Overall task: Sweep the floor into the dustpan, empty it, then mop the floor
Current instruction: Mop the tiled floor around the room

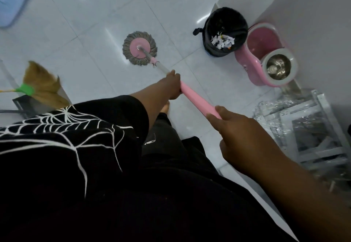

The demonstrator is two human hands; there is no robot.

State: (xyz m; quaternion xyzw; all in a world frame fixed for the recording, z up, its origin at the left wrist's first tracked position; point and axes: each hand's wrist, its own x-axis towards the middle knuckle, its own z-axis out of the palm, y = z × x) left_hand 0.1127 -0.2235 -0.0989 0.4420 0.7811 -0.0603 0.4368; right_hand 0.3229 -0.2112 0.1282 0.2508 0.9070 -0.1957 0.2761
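Observation:
A round mop head [140,48] with grey fringe and a pink disc lies flat on the white tiled floor [79,38]. Its pole, grey then pink [197,99], slants back toward me. My left hand [173,85] grips the pole where grey meets pink. My right hand [239,135] holds the near end of the pink grip. A straw broom [42,85] with a green collar leans at the left over a dark dustpan [24,106]. A black-lined bin [224,32] holds white paper scraps.
A pink spin-mop bucket [266,51] with a steel wringer basket stands by the wall at the right, beside the bin. A plastic-wrapped white shelf unit [303,127] is at the right, near me. A blue object [11,4] sits at the far left.

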